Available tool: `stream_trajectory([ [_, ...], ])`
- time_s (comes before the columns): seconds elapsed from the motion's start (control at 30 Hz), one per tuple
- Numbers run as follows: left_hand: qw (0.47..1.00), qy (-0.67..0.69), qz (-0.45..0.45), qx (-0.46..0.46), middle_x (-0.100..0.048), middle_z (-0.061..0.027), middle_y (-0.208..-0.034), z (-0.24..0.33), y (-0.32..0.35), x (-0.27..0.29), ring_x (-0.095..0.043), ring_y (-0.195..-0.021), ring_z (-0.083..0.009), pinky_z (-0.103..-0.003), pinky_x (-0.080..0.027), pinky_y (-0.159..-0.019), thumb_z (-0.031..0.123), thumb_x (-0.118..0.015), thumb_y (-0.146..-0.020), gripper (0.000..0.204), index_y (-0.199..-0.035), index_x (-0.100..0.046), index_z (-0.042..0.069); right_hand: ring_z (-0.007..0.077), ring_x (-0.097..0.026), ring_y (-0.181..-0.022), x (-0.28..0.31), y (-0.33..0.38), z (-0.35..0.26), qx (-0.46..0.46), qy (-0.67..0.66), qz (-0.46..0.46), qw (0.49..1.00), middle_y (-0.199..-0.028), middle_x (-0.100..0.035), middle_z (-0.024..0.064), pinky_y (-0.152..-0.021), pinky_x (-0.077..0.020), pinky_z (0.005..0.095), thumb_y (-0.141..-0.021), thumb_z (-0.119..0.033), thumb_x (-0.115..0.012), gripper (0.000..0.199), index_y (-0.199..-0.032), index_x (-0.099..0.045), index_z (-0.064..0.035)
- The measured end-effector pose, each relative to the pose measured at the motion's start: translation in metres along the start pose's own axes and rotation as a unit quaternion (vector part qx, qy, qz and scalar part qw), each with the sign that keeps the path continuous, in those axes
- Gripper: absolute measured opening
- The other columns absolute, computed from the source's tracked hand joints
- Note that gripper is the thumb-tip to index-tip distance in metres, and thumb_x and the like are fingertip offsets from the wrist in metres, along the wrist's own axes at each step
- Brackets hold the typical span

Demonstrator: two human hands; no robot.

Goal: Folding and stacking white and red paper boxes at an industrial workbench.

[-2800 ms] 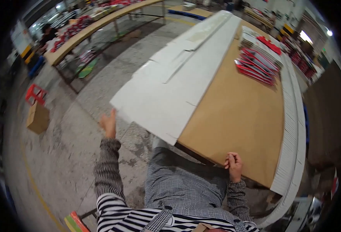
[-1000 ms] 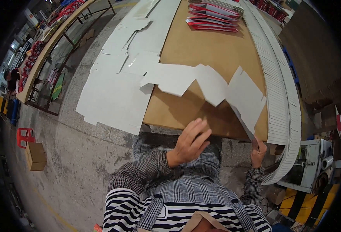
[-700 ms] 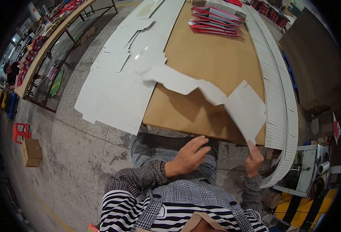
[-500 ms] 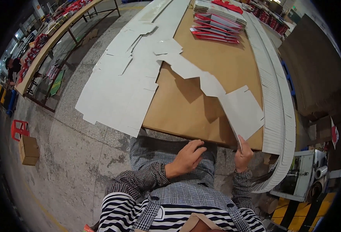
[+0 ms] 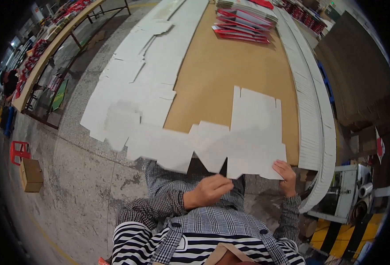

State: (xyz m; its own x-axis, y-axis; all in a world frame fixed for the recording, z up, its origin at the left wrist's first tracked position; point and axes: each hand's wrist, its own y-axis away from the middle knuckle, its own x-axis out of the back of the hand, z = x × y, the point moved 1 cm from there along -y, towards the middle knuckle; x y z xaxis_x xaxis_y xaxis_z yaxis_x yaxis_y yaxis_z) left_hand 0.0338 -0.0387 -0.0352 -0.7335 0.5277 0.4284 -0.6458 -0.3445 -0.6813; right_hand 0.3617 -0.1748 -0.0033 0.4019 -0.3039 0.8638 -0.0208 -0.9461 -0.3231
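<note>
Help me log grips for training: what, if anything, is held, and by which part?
The right hand holds a white cut-out sheet by its near right corner; the left hand, curled by the sheet's near edge, seems to hold nothing.

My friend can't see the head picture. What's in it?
A person's right hand holds a white cut-out sheet by its corner over a brown table. The left hand is close to the sheet's near edge. Behind, red-edged folded pieces are stacked.
</note>
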Motion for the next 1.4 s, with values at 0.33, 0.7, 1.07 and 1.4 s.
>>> stream_trajectory([
  [0.33, 0.946, -0.234, -0.140, 0.175, -0.062, -0.0118, -0.120, -0.064, -0.045, -0.008, -0.057, -0.114, -0.0318, -0.042, -0.051, -0.093, -0.001, -0.062, -0.072, 0.038, -0.109, -0.063, 0.002, 0.0301, -0.066, -0.114, 0.009, 0.012, 0.040, -0.127, -0.098, -0.022, 0.987, -0.111, -0.073, 0.0140, -0.103, -0.0480, 0.0393, -0.074, 0.006, -0.059, 0.036, -0.106, -0.074, -0.0028],
  [0.7, 0.855, -0.151, -0.315, 0.383, -0.064, -0.0140, -0.111, -0.103, -0.105, 0.012, -0.058, -0.112, -0.0329, -0.043, -0.052, -0.080, 0.008, -0.071, -0.075, 0.036, -0.109, -0.058, 0.005, 0.0184, -0.065, -0.085, -0.017, -0.024, 0.050, -0.377, -0.210, 0.139, 0.891, -0.089, -0.068, 0.0099, -0.078, -0.0513, 0.0320, -0.083, -0.019, -0.078, 0.032, -0.104, -0.063, 0.0013],
  [1.07, 0.928, -0.243, 0.030, 0.280, -0.053, -0.0080, -0.093, -0.085, -0.090, -0.083, -0.053, -0.093, -0.0300, -0.044, -0.038, -0.081, 0.020, -0.075, -0.076, 0.028, -0.096, -0.057, 0.008, 0.0302, -0.057, -0.095, -0.078, -0.072, -0.001, -0.180, -0.080, 0.111, 0.974, -0.113, -0.059, 0.0125, -0.081, -0.0474, 0.0380, -0.079, -0.004, -0.069, 0.027, -0.105, -0.069, -0.0057],
  [1.4, 0.917, -0.342, -0.140, 0.151, -0.031, -0.0167, -0.156, -0.064, -0.045, -0.071, -0.018, -0.145, -0.0502, -0.079, -0.011, -0.103, 0.022, -0.070, -0.081, 0.064, -0.141, -0.051, 0.032, 0.0299, -0.061, -0.098, -0.074, -0.066, -0.032, 0.033, 0.103, 0.171, 0.979, -0.108, -0.062, 0.0137, -0.076, -0.0507, 0.0370, -0.082, -0.001, -0.063, 0.021, -0.100, -0.070, -0.0081],
])
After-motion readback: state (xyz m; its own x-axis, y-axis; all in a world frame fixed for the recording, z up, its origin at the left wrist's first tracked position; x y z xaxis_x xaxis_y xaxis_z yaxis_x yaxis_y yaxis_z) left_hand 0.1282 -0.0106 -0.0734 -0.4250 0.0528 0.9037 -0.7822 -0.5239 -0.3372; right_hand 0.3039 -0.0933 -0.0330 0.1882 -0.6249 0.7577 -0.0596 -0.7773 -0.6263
